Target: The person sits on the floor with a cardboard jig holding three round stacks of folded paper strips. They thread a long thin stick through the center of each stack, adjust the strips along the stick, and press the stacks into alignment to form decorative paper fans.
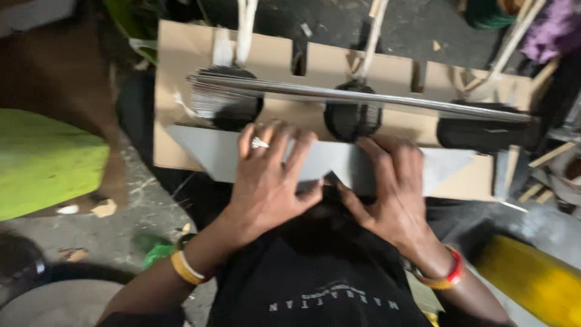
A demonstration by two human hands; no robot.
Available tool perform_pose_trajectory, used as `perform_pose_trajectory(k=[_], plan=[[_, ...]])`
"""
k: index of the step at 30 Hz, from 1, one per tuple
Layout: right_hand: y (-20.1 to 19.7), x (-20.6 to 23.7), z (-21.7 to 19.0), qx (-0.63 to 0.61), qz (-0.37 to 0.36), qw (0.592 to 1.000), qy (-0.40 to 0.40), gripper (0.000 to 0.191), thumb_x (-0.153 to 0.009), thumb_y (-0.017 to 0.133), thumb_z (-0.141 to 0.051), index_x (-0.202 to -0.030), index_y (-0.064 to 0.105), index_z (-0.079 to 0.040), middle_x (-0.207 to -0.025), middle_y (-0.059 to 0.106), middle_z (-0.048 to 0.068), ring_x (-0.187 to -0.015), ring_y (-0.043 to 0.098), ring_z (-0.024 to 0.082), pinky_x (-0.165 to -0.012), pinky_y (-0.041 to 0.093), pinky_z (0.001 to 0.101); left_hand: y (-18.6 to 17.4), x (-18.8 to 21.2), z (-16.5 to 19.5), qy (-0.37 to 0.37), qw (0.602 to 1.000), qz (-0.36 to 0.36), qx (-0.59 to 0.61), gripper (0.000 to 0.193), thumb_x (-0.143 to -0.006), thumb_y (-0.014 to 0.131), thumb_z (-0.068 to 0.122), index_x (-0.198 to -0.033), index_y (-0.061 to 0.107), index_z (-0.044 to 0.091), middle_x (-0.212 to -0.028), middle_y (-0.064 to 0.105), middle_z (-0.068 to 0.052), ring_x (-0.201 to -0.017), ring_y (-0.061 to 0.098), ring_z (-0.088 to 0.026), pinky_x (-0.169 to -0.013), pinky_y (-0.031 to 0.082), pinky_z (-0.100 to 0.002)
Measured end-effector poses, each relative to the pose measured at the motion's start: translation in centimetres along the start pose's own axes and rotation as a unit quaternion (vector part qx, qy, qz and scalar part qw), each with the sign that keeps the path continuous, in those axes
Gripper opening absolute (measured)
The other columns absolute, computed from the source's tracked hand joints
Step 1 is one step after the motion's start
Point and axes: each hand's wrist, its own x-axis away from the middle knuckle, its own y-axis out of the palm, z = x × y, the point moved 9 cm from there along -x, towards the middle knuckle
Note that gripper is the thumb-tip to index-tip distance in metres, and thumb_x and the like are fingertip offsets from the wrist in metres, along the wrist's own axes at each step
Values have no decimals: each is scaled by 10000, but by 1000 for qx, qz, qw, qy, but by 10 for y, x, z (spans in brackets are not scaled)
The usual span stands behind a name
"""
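A slotted brown cardboard panel point(181, 91) lies on the floor before me. Against its near edge lies a grey folded sheet point(212, 151); across its middle runs a bundle of thin metal rods point(363, 97). My left hand point(266, 181) and right hand point(393, 188) press flat, fingers spread, on the sheet.
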Motion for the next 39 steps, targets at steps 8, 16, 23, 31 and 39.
perform_pose_trajectory(k=[8, 16, 23, 31, 39], plan=[[-17, 26, 9, 201, 47, 976, -73, 456, -904, 858, -247, -1289, 683, -77, -1051, 697, 60, -893, 626, 258, -862, 430, 443, 4, 29, 23, 211, 934, 115, -264, 426, -1190, 592, 475, -1491, 468, 201, -1130, 500, -5, -1070, 481, -153, -960, 320, -399], [-28, 22, 33, 158, 36, 982, -94, 115, -876, 772, -102, -987, 775, -71, -807, 749, 69, -655, 632, 155, -638, 449, 300, -15, 33, -31, 201, 949, 40, -238, 463, -1117, 658, 205, -1542, 492, 126, -1194, 598, -23, -1095, 578, -149, -1003, 420, -404], [-27, 12, 45, 184, 80, 975, -100, 104, -1085, 758, -108, -1160, 717, -50, -995, 728, 73, -906, 685, 201, -792, 463, 317, -94, -12, -111, 101, 984, 130, -67, 258, -942, 783, -94, -1102, 650, 58, -1117, 668, -66, -1000, 652, -200, -779, 524, -271], [-28, -17, 40, 193, 83, 974, -82, 160, -1089, 786, -152, -1148, 720, -19, -914, 688, 71, -819, 644, 198, -746, 452, 298, -114, -28, -93, 24, 987, 120, -104, 240, -912, 812, -87, -1053, 662, 37, -1048, 685, -65, -965, 645, -236, -749, 455, -358], [-30, -45, 24, 212, 71, 970, -92, 239, -1050, 787, -259, -1142, 725, -47, -899, 711, 38, -779, 657, 162, -723, 439, 272, -114, -27, -102, 4, 990, 102, -96, 254, -896, 780, -123, -1059, 657, 27, -1049, 685, -81, -986, 652, -253, -798, 496, -363]])
